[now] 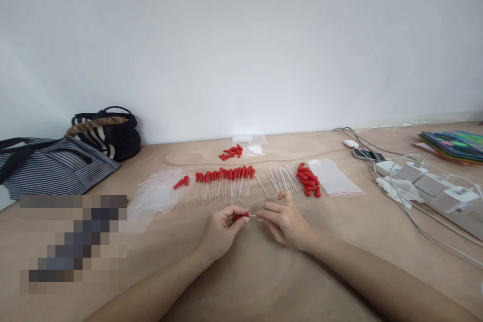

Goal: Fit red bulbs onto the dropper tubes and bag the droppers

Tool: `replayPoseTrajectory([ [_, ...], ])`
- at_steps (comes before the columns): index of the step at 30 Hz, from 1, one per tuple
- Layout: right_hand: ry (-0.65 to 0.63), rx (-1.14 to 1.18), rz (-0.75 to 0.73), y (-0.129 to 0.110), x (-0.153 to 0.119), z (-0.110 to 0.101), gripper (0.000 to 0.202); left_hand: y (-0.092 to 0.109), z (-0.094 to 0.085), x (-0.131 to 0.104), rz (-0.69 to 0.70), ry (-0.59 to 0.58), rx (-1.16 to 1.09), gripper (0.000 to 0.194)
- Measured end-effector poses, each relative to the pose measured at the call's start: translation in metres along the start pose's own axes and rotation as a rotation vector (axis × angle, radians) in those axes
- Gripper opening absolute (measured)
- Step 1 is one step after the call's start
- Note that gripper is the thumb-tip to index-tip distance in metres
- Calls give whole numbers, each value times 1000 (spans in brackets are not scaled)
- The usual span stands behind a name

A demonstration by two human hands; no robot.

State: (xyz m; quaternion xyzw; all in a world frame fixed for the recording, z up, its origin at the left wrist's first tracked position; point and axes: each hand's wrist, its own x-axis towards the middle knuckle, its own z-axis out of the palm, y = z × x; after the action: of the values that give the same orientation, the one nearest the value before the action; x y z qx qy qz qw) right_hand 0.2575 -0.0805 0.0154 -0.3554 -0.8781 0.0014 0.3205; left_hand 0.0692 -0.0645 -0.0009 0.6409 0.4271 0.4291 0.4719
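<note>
- Left hand: thumb and fingers pinch a red rubber bulb above the table's near middle.
- Right hand: fingertips pinch a thin clear tube, its end at the bulb's right side.
- Beyond the hands, toward the table's far edge: a row of red-bulbed droppers, tips toward the near edge.
- Right of that row: loose clear tubes, then a red bulb pile beside a zip bag.
- Near the far edge: smaller red bulbs.
- Far left corner: striped bag.
- Toward the right edge: white chargers.
</note>
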Motion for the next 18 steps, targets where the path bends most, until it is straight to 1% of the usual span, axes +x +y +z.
replayPoseTrajectory([
  [5, 25, -61, -97, 4, 1, 0, 24, -9, -2, -2, 99, -81, 133, 14],
  [9, -1, -54, -137, 5, 3, 0, 23, -8, -3, -3, 164, -113, 255, 12],
  [11, -21, -20, -125, 7, 4, -1, 23, -8, -4, -3, 165, -120, 264, 13],
  [14, -31, 68, -57, 10, 5, -3, 20, -8, -7, -2, 157, -96, 252, 24],
  [15, -28, 97, -31, 11, 4, -3, 19, -8, -7, -1, 169, -84, 266, 25],
  [18, -27, 159, 21, 14, 2, -3, 18, -6, -7, -2, 248, -50, 331, 14],
])
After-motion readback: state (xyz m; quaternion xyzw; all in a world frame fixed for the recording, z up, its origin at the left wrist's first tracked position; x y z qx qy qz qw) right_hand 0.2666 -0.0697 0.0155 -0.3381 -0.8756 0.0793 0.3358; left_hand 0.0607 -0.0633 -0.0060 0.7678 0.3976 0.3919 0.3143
